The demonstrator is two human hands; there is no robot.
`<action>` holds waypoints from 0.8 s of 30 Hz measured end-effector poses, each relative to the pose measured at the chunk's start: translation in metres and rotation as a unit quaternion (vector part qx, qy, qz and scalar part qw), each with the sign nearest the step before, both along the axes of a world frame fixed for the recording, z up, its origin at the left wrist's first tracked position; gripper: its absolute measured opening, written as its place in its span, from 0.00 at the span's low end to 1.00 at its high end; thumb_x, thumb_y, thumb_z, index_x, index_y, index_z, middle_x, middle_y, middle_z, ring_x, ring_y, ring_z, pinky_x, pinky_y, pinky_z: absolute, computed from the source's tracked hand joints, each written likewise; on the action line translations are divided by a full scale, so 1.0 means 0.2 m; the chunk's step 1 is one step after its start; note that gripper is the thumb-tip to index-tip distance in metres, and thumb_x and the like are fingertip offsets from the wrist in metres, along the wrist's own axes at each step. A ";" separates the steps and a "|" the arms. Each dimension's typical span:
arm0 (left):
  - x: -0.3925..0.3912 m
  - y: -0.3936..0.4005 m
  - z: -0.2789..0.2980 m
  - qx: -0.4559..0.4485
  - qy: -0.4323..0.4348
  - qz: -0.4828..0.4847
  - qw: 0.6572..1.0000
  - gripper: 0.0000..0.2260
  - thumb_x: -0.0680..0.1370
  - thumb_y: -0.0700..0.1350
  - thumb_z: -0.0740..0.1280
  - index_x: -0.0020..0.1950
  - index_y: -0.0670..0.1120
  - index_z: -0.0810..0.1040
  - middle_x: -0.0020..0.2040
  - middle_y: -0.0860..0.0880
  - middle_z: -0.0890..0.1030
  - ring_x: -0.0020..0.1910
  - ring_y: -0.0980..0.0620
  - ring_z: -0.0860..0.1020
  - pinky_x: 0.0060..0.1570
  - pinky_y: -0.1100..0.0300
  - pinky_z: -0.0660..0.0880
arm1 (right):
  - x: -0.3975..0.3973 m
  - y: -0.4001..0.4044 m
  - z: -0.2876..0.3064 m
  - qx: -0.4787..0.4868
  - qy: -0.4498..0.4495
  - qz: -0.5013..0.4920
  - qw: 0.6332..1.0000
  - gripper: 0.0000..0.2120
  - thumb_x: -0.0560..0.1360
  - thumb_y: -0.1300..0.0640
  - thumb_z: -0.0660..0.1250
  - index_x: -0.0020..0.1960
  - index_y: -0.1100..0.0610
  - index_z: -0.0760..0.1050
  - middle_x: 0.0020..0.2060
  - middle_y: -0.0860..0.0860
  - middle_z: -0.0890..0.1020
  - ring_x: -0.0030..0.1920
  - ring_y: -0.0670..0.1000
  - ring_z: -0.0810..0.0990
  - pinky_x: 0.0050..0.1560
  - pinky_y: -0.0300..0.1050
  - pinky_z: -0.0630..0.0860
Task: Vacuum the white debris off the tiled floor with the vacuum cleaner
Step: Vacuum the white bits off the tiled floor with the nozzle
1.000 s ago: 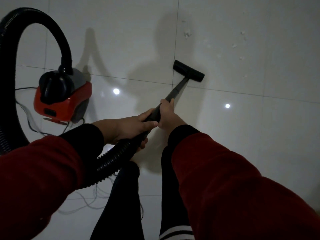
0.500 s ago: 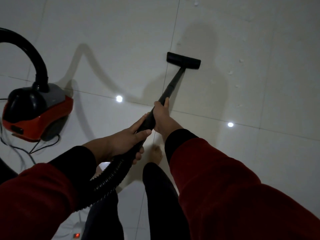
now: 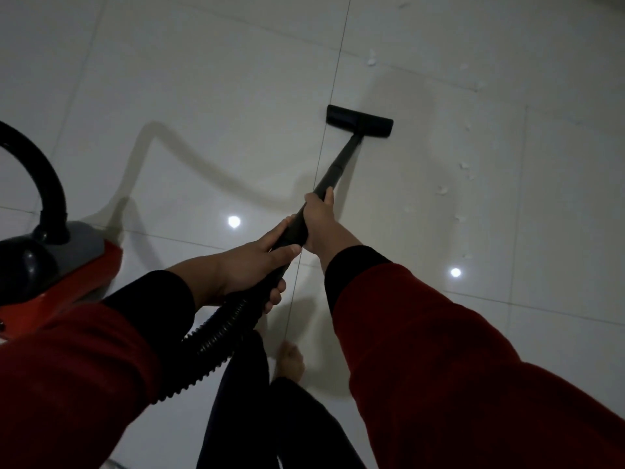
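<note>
A black vacuum wand point(image 3: 340, 164) runs from my hands to a flat black floor nozzle point(image 3: 359, 121) resting on the white tiles. My right hand point(image 3: 319, 225) grips the wand higher up; my left hand point(image 3: 252, 265) grips it lower, where the ribbed hose point(image 3: 216, 336) joins. Small white debris flecks lie to the right of the nozzle point(image 3: 465, 167) and beyond it near a tile joint point(image 3: 372, 60). The red and grey vacuum body point(image 3: 64, 265) sits at the left, its hose arching up from it.
Glossy tiled floor point(image 3: 203, 96) with two bright light reflections. My bare foot point(image 3: 290, 362) and dark trouser legs are below the hands. Open floor stretches ahead and right of the nozzle.
The nozzle has slid forward across the tile while I stepped ahead. The vacuum body now sits lower at the left edge. Both hands keep their grip on the wand.
</note>
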State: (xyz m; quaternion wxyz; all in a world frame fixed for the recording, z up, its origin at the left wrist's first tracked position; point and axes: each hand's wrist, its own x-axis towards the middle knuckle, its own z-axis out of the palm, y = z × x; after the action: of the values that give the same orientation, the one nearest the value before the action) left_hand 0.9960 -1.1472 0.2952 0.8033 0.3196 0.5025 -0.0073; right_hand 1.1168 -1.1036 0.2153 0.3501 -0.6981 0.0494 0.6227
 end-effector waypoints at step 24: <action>0.23 1.48 -0.01 -0.009 -0.011 -0.034 0.999 0.24 0.81 0.49 0.58 0.70 0.72 0.54 0.32 0.44 0.72 0.23 0.53 0.72 0.24 0.62 0.72 | 0.25 1.42 0.01 -0.005 -0.021 -0.047 0.999 0.29 0.80 0.56 0.55 0.75 0.34 0.50 0.51 0.57 0.74 0.32 0.51 0.73 0.29 0.43 0.73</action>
State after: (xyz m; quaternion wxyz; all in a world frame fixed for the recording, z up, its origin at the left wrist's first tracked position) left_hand 1.0414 -0.8503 0.2935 0.8109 0.3294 0.4824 -0.0356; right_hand 1.1671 -0.8195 0.2178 0.3762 -0.7098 0.0776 0.5905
